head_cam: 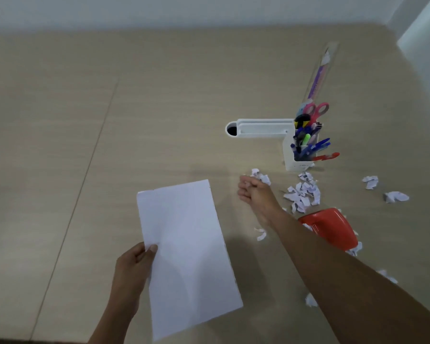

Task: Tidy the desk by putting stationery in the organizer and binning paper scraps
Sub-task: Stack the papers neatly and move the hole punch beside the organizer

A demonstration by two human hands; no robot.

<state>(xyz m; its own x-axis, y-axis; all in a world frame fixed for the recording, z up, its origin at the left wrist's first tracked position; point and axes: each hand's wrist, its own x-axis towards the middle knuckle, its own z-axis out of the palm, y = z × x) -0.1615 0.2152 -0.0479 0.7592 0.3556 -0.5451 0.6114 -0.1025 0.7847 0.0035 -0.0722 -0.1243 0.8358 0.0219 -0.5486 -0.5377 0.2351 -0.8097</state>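
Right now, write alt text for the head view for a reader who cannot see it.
A person's left hand holds a white sheet of paper above a wooden desk while the right hand closes on a paper scrap. More crumpled scraps lie around a red bin, near a white organizer filled with pens and scissors.
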